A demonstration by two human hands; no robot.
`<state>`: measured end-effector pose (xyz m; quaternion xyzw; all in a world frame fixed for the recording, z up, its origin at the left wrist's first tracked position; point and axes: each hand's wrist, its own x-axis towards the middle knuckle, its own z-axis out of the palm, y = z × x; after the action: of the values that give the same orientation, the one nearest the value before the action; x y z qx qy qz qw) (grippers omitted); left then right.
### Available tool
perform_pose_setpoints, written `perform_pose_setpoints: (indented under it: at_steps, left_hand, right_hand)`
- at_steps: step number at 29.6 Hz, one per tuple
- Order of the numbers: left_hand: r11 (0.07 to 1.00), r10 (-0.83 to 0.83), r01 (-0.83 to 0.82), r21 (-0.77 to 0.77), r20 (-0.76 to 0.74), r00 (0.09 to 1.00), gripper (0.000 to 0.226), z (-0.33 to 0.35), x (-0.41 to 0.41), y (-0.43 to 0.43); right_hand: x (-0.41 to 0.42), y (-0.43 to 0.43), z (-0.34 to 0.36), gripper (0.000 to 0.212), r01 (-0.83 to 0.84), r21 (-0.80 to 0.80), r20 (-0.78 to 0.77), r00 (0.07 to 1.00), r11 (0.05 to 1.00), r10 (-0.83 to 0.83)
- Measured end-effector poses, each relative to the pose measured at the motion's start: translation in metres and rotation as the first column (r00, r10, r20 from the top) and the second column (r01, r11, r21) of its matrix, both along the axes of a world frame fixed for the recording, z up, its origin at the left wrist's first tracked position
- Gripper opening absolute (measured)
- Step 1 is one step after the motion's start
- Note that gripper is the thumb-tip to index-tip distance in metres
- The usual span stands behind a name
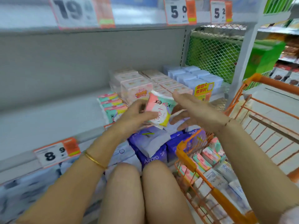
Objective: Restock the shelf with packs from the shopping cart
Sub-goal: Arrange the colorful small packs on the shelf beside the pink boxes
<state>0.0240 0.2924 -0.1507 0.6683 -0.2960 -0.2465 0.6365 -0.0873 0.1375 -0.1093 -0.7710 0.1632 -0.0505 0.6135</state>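
The left hand (pixel 137 113) grips a Kotex pack (pixel 159 109), the right hand (pixel 191 109) straight-fingered beside it; few matching packs (pixel 111 102) stand on the shelf (pixel 56 120), many lie in the shopping cart (pixel 186 152).

Bright, even, diffuse store light, source out of frame; shadows soft, the main one a grey band under the upper shelf (pixel 139 21) at mid-left. Whole frame soft with motion smear, worst on the price tags (pixel 77 12) along the top and the pale packs (pixel 24 191) at lower left; lettering on the pink pack (pixel 159 109) at centre only partly legible. Wide-angle distortion bows the shelf edges and the cart rim (pixel 187 159) toward the frame borders.
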Motion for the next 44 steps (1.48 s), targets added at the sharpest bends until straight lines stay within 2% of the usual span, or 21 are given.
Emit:
perform_pose_setpoints:
  at_steps: [2, 5, 8, 11, 13, 15, 16, 20, 22, 25, 28, 31, 36, 41, 44]
  left_hand:
    - [0.996, 0.035, -0.044, -0.073, -0.119, 0.992, 0.055, 0.003, 0.005, 0.021]
    - [0.993, 0.032, -0.048, -0.108, -0.145, 0.989, 0.059, 0.006, 0.014, 0.048]
    - [0.991, 0.108, -0.110, -0.078, -0.030, 0.994, 0.052, 0.014, 0.027, 0.074]
    - [0.984, 0.179, -0.177, -0.027, 0.178, 0.968, 0.062, 0.028, 0.045, 0.094]
    - [0.980, 0.165, -0.190, 0.056, 0.299, 0.940, 0.061, 0.039, 0.057, 0.101]
    - [0.976, 0.183, -0.210, 0.051, 0.316, 0.931, 0.046, 0.046, 0.071, 0.106]
    - [0.966, 0.243, -0.258, 0.009, 0.297, 0.923, 0.040, 0.048, 0.080, 0.107]
    - [0.797, 0.604, -0.587, -0.145, 0.207, 0.769, 0.037, 0.041, 0.122, 0.102]
    - [0.745, 0.665, -0.655, -0.126, 0.208, 0.717, 0.039, 0.032, 0.142, 0.093]
    - [0.717, 0.689, -0.694, -0.067, 0.219, 0.691, 0.036, 0.015, 0.174, 0.078]
    - [0.706, 0.684, -0.708, 0.027, 0.232, 0.692, 0.041, 0.002, 0.197, 0.065]
    - [0.716, 0.656, -0.692, 0.088, 0.253, 0.711, 0.042, -0.005, 0.208, 0.053]
    - [0.833, 0.485, -0.505, 0.228, 0.139, 0.863, 0.057, -0.015, 0.214, 0.040]
    - [0.827, 0.491, -0.487, 0.280, 0.064, 0.869, 0.042, -0.022, 0.216, 0.037]
    - [0.821, 0.471, -0.467, 0.329, 0.073, 0.879, 0.040, -0.021, 0.213, 0.034]
  right_hand:
    - [0.016, 0.021, -0.010, 0.042, -0.088, -0.005, 0.068, 0.994, 0.996, 0.088]
    - [0.038, 0.051, -0.018, 0.049, -0.137, -0.096, 0.142, 0.979, 0.986, 0.149]
    - [0.056, 0.066, -0.011, 0.049, -0.173, -0.154, 0.187, 0.962, 0.973, 0.201]
    - [0.077, 0.080, -0.002, 0.054, -0.233, -0.373, 0.222, 0.917, 0.898, 0.330]
    - [0.092, 0.090, 0.000, 0.057, -0.189, -0.509, 0.244, 0.904, 0.840, 0.351]
    - [0.104, 0.095, -0.001, 0.062, -0.085, -0.598, 0.280, 0.909, 0.797, 0.307]
    - [0.107, 0.097, -0.002, 0.063, -0.039, -0.628, 0.297, 0.911, 0.777, 0.286]
    - [0.112, 0.098, -0.016, 0.054, -0.057, -0.726, 0.194, 0.939, 0.685, 0.283]
    - [0.114, 0.100, -0.023, 0.054, -0.086, -0.782, 0.117, 0.952, 0.617, 0.282]
    - [0.122, 0.107, -0.032, 0.057, -0.135, -0.872, -0.004, 0.963, 0.471, 0.270]
    - [0.132, 0.112, -0.040, 0.052, -0.168, -0.934, -0.103, 0.972, 0.315, 0.212]
    - [0.137, 0.113, -0.045, 0.047, -0.203, -0.946, -0.164, 0.972, 0.254, 0.165]
    - [0.139, 0.111, -0.046, 0.051, -0.215, -0.939, -0.165, 0.966, 0.267, 0.196]
    - [0.139, 0.109, -0.048, 0.049, -0.233, -0.929, -0.179, 0.963, 0.286, 0.204]
    - [0.140, 0.109, -0.049, 0.051, -0.230, -0.930, -0.174, 0.963, 0.287, 0.205]
